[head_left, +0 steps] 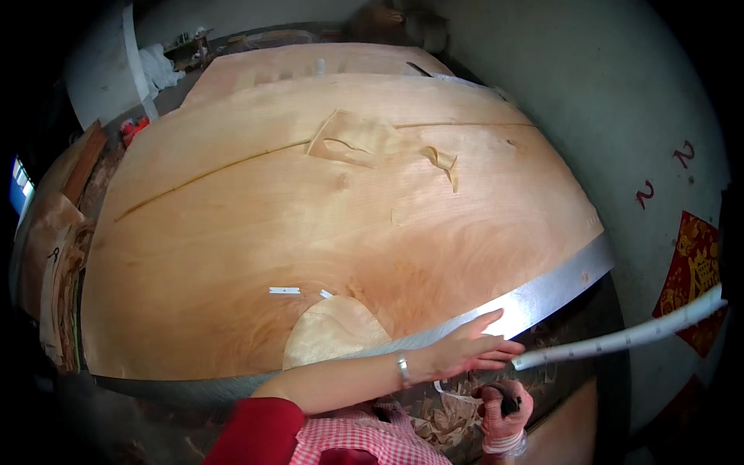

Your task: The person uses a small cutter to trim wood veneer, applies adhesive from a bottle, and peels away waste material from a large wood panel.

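Note:
My left hand (469, 349) reaches rightward over the metal strip (519, 306) along the near edge of a large wood-veneer sheet (232, 240). Its fingers are stretched out and spread. Just past the fingertips lies the end of a long white strip (620, 339) with dark marks; I cannot tell if they touch. Below, my right hand (505, 412), in a pinkish glove, is closed around a small dark object (510, 403) whose kind does not show. Nearby on the sheet sit a rounded pale veneer piece (333, 333) and a small flat white piece (284, 291).
A thin stick (225, 167) crosses the sheet, partly under a torn veneer scrap (349, 139); a curled scrap (442, 160) is beside it. Shavings (438, 422) litter the floor. A wall (620, 139) runs along the right. Stacked veneer (66, 294) stands at left.

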